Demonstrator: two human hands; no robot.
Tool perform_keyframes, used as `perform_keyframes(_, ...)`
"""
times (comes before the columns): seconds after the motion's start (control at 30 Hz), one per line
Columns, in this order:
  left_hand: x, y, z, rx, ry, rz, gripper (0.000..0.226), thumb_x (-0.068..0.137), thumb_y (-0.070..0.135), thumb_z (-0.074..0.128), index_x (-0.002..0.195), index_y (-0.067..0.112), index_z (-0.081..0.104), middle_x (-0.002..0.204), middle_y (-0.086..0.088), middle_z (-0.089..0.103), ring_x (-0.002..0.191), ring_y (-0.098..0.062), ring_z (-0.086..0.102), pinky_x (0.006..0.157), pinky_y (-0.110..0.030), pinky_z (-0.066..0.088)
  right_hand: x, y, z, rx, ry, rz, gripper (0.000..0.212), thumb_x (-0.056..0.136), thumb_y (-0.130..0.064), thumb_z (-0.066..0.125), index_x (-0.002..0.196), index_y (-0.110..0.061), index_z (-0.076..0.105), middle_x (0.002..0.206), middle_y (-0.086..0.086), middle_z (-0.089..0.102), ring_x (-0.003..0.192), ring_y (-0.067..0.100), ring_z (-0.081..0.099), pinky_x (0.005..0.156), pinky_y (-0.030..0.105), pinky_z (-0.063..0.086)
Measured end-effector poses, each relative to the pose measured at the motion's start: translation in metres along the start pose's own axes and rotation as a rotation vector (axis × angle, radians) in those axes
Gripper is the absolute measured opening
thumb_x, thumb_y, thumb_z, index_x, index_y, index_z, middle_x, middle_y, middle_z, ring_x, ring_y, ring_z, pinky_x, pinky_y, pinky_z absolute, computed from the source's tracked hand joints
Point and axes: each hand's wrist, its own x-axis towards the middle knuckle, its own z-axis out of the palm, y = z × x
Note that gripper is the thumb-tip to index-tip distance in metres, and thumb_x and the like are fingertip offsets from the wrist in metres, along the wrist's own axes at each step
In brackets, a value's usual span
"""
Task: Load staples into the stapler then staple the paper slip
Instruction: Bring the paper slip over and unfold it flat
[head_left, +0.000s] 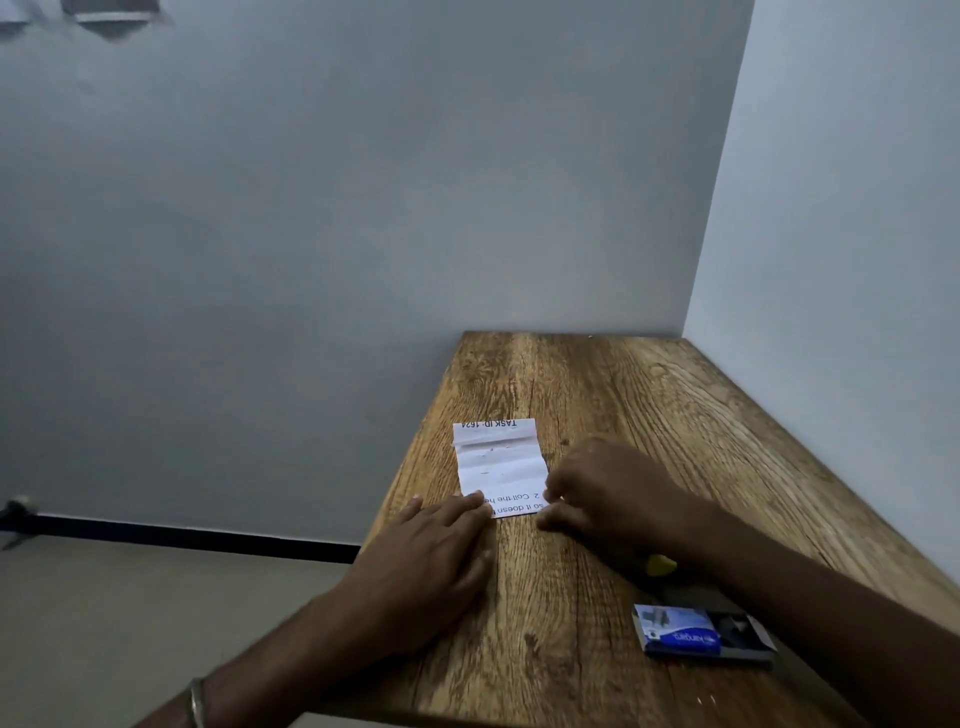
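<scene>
wood-grain table (597, 395) in grey-walled corner, right of frame; paper slip (498, 465) at centre, left hand (441, 551) flat on its near edge, right hand (608, 493) pinching its right corner.

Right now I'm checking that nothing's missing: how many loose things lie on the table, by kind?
Paper slip: 1
Staple box: 1
Yellow item, mostly hidden under the right arm, maybe the stapler: 1
Total: 3
</scene>
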Motion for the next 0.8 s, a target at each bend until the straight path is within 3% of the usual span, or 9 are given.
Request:
perform_keyframes(0.07, 0.004, 0.000, -0.003, -0.020, 0.079, 0.001, 0.049, 0.101, 0.050, 0.025, 0.145, 0.032, 0.038, 0.155, 0.013, 0.035, 0.141, -0.004, 0.032, 0.119, -0.031, 0.020, 0.009, 0.003, -0.002, 0.015, 0.034, -0.028, 0.039, 0.080, -0.061, 0.067, 0.097, -0.027, 0.073, 0.096, -0.007, 0.072, 0.094, 0.013, 0.061, 0.089, 0.035, 0.046)
perform_keyframes(0.13, 0.009, -0.002, -0.008, -0.049, 0.149, 0.004, 0.040, 0.101, 0.044, 0.036, 0.134, 0.029, 0.052, 0.144, 0.012, 0.049, 0.128, -0.007, 0.046, 0.107, -0.030, 0.039, 0.014, 0.005, -0.005, 0.042, 0.025, -0.085, 0.033, 0.080, -0.055, 0.071, 0.094, -0.025, 0.074, 0.094, -0.006, 0.072, 0.091, 0.012, 0.062, 0.076, 0.029, 0.044)
perform_keyframes(0.23, 0.018, -0.006, -0.012, -0.076, 0.216, 0.008, 0.028, 0.098, 0.037, 0.049, 0.121, 0.027, 0.062, 0.126, 0.012, 0.061, 0.110, -0.007, 0.055, 0.090, -0.028, 0.047, 0.019, 0.006, -0.007, -0.015, 0.013, -0.169, 0.028, 0.084, -0.050, 0.069, 0.090, -0.024, 0.074, 0.087, -0.005, 0.071, 0.080, 0.011, 0.062, 0.066, 0.027, 0.043)
perform_keyframes(0.33, 0.022, -0.007, -0.011, -0.093, 0.238, 0.009, 0.023, 0.095, 0.039, 0.053, 0.112, 0.029, 0.065, 0.113, 0.014, 0.064, 0.102, -0.006, 0.057, 0.082, -0.025, 0.047, 0.019, 0.005, -0.007, -0.066, 0.032, -0.261, 0.021, 0.091, -0.042, 0.064, 0.101, -0.026, 0.074, 0.086, -0.005, 0.074, 0.077, 0.011, 0.064, 0.071, 0.026, 0.043)
perform_keyframes(0.43, 0.024, -0.007, -0.010, -0.228, 0.303, -0.082, 0.022, 0.094, 0.041, 0.056, 0.106, 0.028, 0.069, 0.104, 0.015, 0.064, 0.096, -0.005, 0.059, 0.078, -0.024, 0.048, 0.018, 0.002, -0.005, -0.180, 0.075, -0.301, 0.024, 0.095, -0.034, 0.055, 0.088, -0.021, 0.074, 0.072, -0.002, 0.071, 0.065, 0.015, 0.064, 0.070, 0.026, 0.042)
perform_keyframes(0.53, 0.027, -0.005, -0.012, -0.314, 0.351, -0.278, 0.036, 0.093, 0.053, 0.051, 0.108, 0.023, 0.064, 0.103, 0.009, 0.063, 0.090, -0.008, 0.058, 0.075, -0.028, 0.046, 0.015, 0.000, -0.001, -0.230, 0.138, -0.287, 0.029, 0.094, -0.029, 0.053, 0.072, -0.019, 0.069, 0.060, -0.001, 0.066, 0.058, 0.016, 0.061, 0.072, 0.030, 0.043)
perform_keyframes(0.67, 0.036, -0.001, -0.025, -0.329, 0.250, -0.460, 0.057, 0.090, 0.068, 0.040, 0.111, 0.017, 0.053, 0.100, -0.001, 0.066, 0.089, -0.018, 0.061, 0.074, -0.036, 0.049, 0.012, 0.000, 0.004, -0.248, 0.200, -0.256, 0.032, 0.090, -0.030, 0.051, 0.066, -0.019, 0.068, 0.057, -0.003, 0.065, 0.056, 0.015, 0.061, 0.069, 0.030, 0.047)
perform_keyframes(0.8, 0.046, -0.001, -0.036, -0.885, 0.141, -0.568, 0.043, 0.093, 0.045, 0.058, 0.105, 0.006, 0.043, 0.089, -0.014, 0.071, 0.070, -0.024, 0.070, 0.062, -0.035, 0.057, 0.008, 0.004, 0.009, -0.211, 0.235, -0.234, 0.040, 0.094, -0.030, 0.037, 0.069, -0.019, 0.066, 0.062, -0.002, 0.066, 0.061, 0.016, 0.063, 0.080, 0.033, 0.049)
